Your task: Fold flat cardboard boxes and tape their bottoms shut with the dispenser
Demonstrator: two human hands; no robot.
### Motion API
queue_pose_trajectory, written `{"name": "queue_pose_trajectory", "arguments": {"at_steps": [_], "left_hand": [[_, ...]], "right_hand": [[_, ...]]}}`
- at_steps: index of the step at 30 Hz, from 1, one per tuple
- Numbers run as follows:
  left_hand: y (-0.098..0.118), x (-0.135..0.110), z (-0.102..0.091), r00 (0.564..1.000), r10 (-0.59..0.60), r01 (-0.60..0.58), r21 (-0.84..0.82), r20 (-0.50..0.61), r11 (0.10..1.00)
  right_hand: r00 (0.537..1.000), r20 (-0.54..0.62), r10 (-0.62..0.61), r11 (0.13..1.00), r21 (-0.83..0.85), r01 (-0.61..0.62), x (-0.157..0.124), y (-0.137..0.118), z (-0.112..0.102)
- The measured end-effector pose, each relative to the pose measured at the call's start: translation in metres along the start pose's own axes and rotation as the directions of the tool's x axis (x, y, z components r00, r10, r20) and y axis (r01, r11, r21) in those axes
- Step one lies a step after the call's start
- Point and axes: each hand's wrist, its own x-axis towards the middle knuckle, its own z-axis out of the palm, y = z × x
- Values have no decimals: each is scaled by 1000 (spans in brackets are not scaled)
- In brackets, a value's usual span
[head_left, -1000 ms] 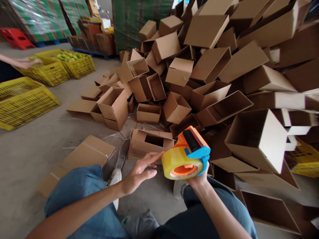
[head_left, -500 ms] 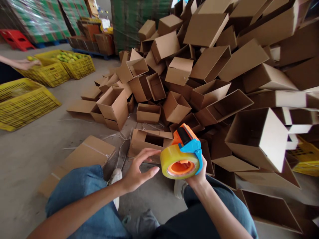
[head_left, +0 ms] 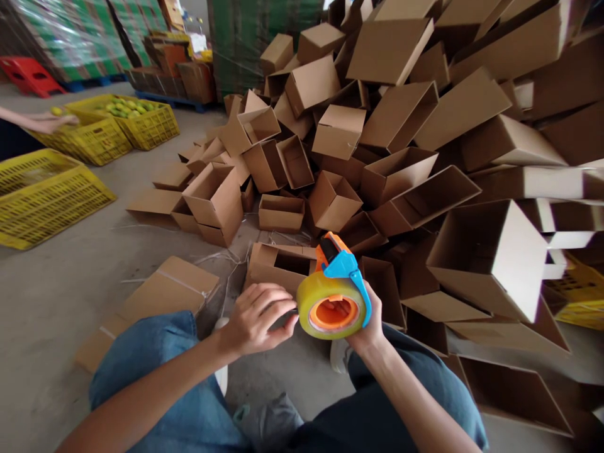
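My right hand (head_left: pixel 369 321) grips a tape dispenser (head_left: pixel 343 267) with an orange and blue frame. A roll of yellowish clear packing tape (head_left: pixel 309 308) is mounted on it around an orange hub, and fingers show through the hub. My left hand (head_left: pixel 259 319) is at the roll's left edge, thumb and forefinger drawn together in a pinch. Whatever lies between those fingertips is too small to make out. Just beyond the hands, an open cardboard box (head_left: pixel 264 264) rests on the floor, partly hidden by the dispenser.
A large heap of open cardboard boxes (head_left: pixel 337 132) fills the front and right. A flattened carton (head_left: pixel 165 289) lies by my left knee. Yellow crates (head_left: pixel 51 201) stand at left, one holding green-yellow fruit (head_left: pixel 127 108); another person's hands (head_left: pixel 51 123) are over a crate.
My left hand's fingers have curled in and come up against the tape roll. The dispenser in my right hand has shifted slightly left and tilted.
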Motion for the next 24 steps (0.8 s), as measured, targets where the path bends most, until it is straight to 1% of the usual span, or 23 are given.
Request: {"name": "queue_pose_trajectory", "arguments": {"at_steps": [3,5,8,11,14,18,21,24], "left_hand": [[1,-2,1,1000,15,-16,35,13,999],[1,-2,1,1000,1,-1,28,12,1000],[2,-2,1,995,-94,95,-67,27,993],[3,-1,1,975,-210,219,-181,67,959],[3,0,1,961,-262,275,-220,87,936],[3,0,2,956,-277,293,-230,101,928],[3,0,3,956,-275,291,-210,103,933],[4,0,4,959,-265,278,-153,99,948]], "right_hand": [[1000,3,30,999,24,-30,0,1,1],[999,8,32,999,34,-32,-1,2,2],[1000,18,8,1000,20,-8,-1,3,1],[999,44,11,1000,-1,-11,-1,4,1],[998,38,48,999,16,-49,-2,4,3],[996,5,87,995,40,-87,-3,4,6],[997,10,71,997,19,-72,-4,4,6],[998,25,49,999,8,-49,-4,4,5]]}}
